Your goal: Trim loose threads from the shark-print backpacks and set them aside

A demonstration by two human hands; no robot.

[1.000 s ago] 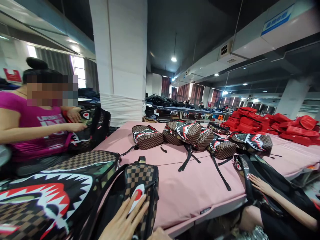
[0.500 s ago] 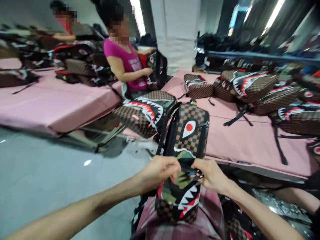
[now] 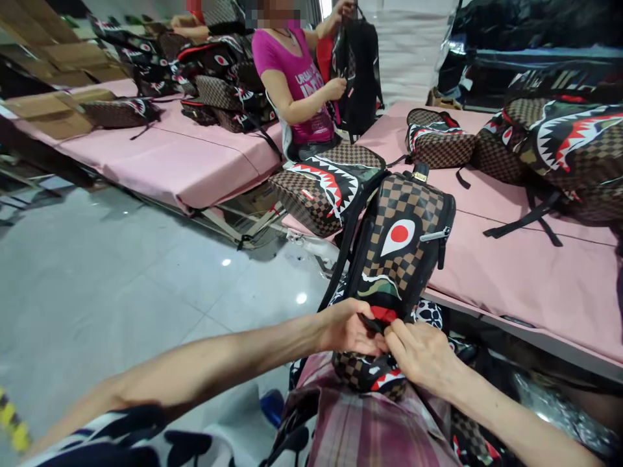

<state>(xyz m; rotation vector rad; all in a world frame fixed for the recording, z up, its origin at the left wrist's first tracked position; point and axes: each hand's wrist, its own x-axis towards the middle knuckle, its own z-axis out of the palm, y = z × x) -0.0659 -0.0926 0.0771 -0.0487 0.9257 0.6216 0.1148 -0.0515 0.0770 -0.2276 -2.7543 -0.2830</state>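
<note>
Nearest the camera, a plaid-covered lap (image 3: 374,428) carries the lower end of a checkered shark-face backpack (image 3: 402,250), which stands tilted with its top leaning against the edge of the pink bench (image 3: 525,285). The left hand (image 3: 348,327) and the right hand (image 3: 421,353) meet at the bag's lower front, fingertips pressed close together and pinching something small and dark there; what exactly they grip is too small to make out. The backpack shows a brown and black check, a white eye patch with a red dot, a strip of camouflage and red-and-white teeth near the bottom. A black strap (image 3: 341,259) runs down its left side.

To the left lies a grey glossy floor (image 3: 121,272) with spots of reflected light. Just behind the held bag, a second shark-mouth backpack (image 3: 324,185) lies flat at the bench corner, touching it. Further along the bench sit more checkered bags (image 3: 438,139), with loose black straps trailing over the pink cover; the ones at the right are cut off by the picture's edge.

Beyond, a co-worker in a pink top (image 3: 304,81) sits between two benches, both hands on a black backpack (image 3: 360,68) held upright. Behind that person a second pink bench (image 3: 165,152) bears a pile of similar bags (image 3: 219,78) and flat cardboard boxes (image 3: 46,113). A white pillar (image 3: 409,45) rises at the back, and the dark area to its right is hard to read.
</note>
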